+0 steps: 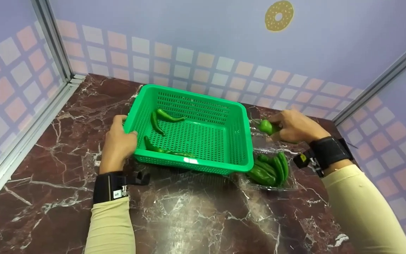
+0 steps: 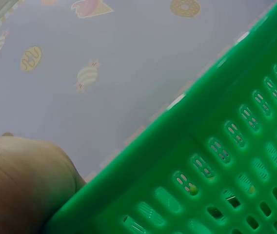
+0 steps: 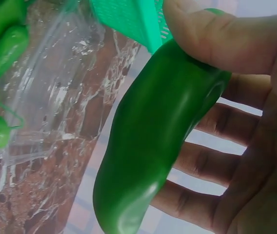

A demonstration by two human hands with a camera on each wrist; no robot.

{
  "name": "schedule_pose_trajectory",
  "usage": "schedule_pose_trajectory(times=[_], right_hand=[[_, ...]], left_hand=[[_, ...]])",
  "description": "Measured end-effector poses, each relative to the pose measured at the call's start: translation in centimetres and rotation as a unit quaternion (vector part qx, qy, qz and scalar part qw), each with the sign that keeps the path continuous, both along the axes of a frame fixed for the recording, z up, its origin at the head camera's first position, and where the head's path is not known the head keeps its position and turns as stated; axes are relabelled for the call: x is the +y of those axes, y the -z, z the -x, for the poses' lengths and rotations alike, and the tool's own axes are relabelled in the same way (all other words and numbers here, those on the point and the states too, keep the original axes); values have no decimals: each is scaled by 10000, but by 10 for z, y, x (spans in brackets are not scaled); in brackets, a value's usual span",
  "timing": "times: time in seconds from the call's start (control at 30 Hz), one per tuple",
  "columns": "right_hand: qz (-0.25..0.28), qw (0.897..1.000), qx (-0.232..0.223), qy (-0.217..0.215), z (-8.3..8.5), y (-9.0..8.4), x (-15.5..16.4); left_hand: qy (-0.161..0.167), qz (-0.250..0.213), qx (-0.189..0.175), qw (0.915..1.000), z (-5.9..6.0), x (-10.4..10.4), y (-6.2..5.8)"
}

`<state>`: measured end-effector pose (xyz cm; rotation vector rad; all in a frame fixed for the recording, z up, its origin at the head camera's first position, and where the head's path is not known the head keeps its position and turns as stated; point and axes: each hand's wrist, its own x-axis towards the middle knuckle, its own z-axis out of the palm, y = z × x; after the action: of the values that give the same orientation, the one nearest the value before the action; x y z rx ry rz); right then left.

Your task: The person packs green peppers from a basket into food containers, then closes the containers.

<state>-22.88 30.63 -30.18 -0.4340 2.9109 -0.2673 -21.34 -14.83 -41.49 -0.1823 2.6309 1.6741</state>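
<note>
A green plastic basket with slotted walls stands mid-table in the head view, tilted slightly. My left hand grips its left rim, thumb over the edge; the left wrist view shows that hand against the basket wall. Inside lie several slim green chili peppers. To the right of the basket, my right hand holds a green pepper. In the right wrist view, the thumb presses one side of this large, glossy pepper and the fingers support the other.
Right of the basket, a clear plastic tray holds several green peppers, beside the basket's front right corner. The dark red marble tabletop meets a tiled-pattern wall behind, with more walls at both sides.
</note>
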Motion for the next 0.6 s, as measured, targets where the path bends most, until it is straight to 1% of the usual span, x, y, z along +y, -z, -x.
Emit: schedule_pose_trajectory(times=[0.13,0.23,0.37,0.5,0.6], right_hand=[[-88,10000,20,-16,-5,3,9],[-50,9999,-100,50,-11,9,15],[250,9975,-569,347,-21,23,22],[512,9937,-950,310,-28,38,24],[587,9918,-1128,130,-30,46,25]], left_hand=[[21,-53,9,10000,2,0,-2],[51,-77,-14,10000,4,0,-4],[138,-49,-39,9999,4,0,-3],[180,-19,-84,9998,2,0,-1],[189,-16,-109,9998,1,-1,1]])
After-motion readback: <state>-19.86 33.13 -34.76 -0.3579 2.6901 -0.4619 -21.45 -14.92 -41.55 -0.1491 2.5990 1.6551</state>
